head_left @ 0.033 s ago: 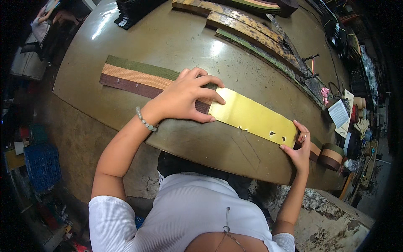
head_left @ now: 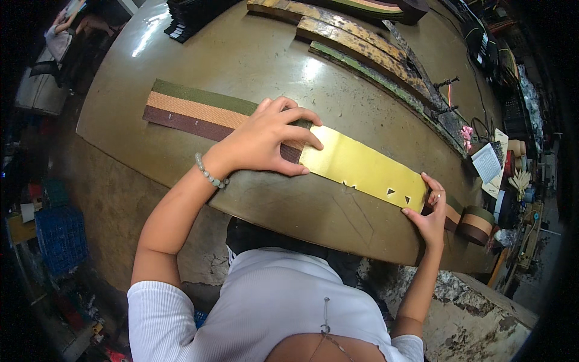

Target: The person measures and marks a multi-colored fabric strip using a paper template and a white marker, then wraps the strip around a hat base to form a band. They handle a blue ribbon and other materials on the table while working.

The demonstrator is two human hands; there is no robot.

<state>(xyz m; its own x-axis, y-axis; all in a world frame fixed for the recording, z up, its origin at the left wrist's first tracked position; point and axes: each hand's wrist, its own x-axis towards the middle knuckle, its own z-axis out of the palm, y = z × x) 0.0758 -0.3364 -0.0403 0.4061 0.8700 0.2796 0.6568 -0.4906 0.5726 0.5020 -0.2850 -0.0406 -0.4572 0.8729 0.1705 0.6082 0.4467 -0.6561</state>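
A flat yellow strip (head_left: 362,161), with small triangular cut-outs near its right end, lies on top of striped webbing (head_left: 196,105) in green, tan and dark brown. My left hand (head_left: 271,134) spans the strip's left end and the webbing, thumb at the near edge and fingertips over the far part. At the other end, my right hand (head_left: 432,211) pinches the strip's corners between thumb and fingers. Beyond that hand the webbing runs on to a roll (head_left: 476,225) at the table's right side. The webbing directly beneath the strip is hidden.
Long worn wooden bars (head_left: 362,45) and a dark metal piece (head_left: 416,60) lie across the far side of the table (head_left: 241,48). Black bundled straps (head_left: 193,18) sit at the far left. Papers (head_left: 486,161) and small rolls stand right. A blue crate (head_left: 60,238) is on the floor.
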